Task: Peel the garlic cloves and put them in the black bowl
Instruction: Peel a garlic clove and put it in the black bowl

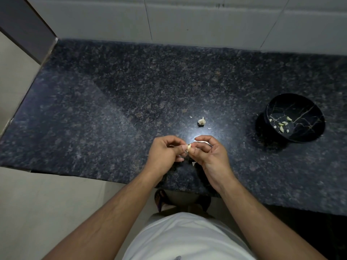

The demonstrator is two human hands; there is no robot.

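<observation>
Both hands meet over the near middle of the dark speckled worktop (112, 94), fingertips drawn together on a single garlic clove (188, 147). The left hand (165, 152) has its fingers curled in, pinching the clove from the left side; the right hand (208, 152) pinches it from the right with thumb and forefinger, the other fingers bent loosely above. The clove is pale and sits upright between the two sets of fingertips, held just off the stone — how much of its skin is off cannot be told at this size.

Just below the hands a small white scrap of peel (194, 163) lies on the worktop. Farther off, a little past the hands, the remainder of the garlic bulb (201, 121) rests on the stone, with two tiny flakes of skin (209, 128) near it, one to its left and one to its near right.

The black bowl (308, 104) stands well to the right, apart from the hands. It has pale marble-like veins on its inside and appears tipped toward the camera by the wide lens. In its bottom lie several peeled cloves (281, 124), scattered loosely, some touching one another.

A white tiled wall (206, 21) runs along the far edge of the worktop. At the near edge the person's white shirt (184, 239) fills the bottom of the view, and a sandalled foot (160, 199) shows on the floor beneath the worktop's lip.
</observation>
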